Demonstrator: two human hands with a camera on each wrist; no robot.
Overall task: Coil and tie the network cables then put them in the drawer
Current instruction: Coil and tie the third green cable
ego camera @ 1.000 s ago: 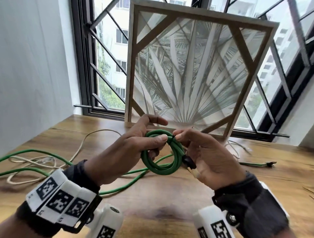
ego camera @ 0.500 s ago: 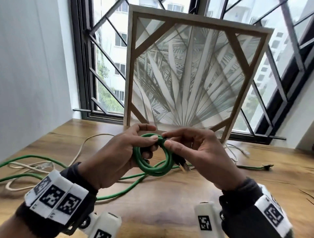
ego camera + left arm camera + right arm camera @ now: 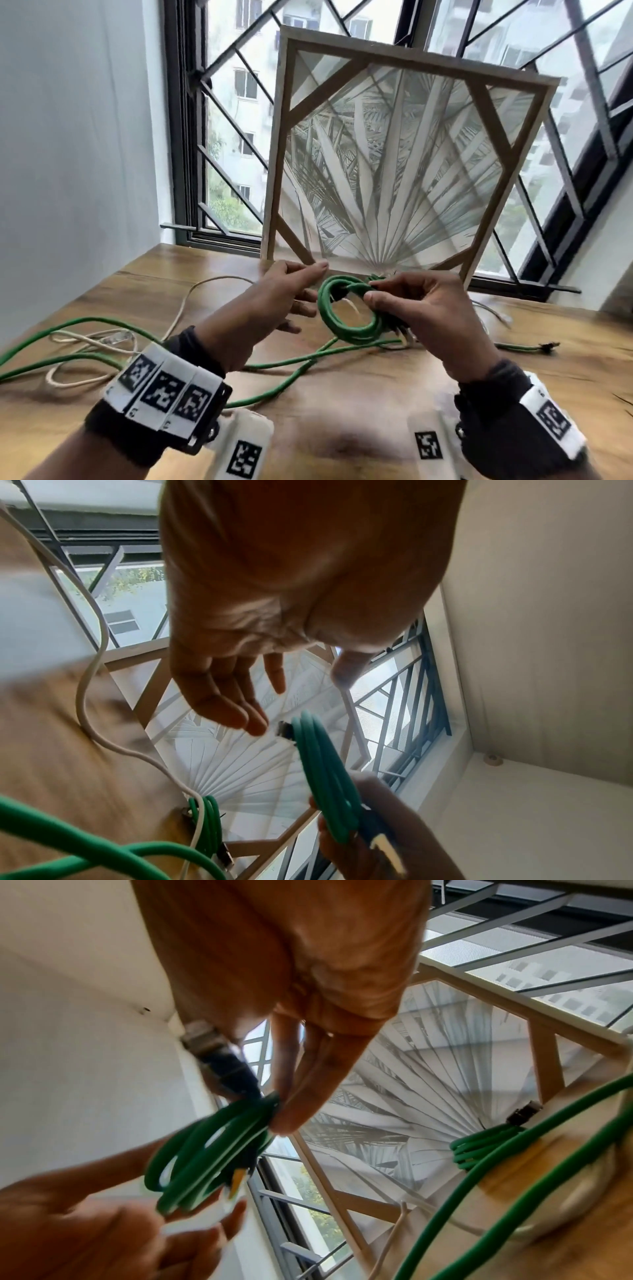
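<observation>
A green coiled cable [image 3: 346,317] is showing dark plugs. A loose green cable [image 3: 281,383] and a cream cable [image 3: 85,339] are lying on the brown wood-grain table [image 3: 376,404]. On the far side, a pale palm-leaf print is filling the tan-framed panel [image 3: 387,178]. Black-and-white square-code wristbands [image 3: 164,394] are showing near.

Table [image 3: 342,394]: wood, grained, satin. Green cable [image 3: 346,329]: matt smooth sheath. Screen frame [image 3: 274,154]: pale unvarnished wood.
</observation>
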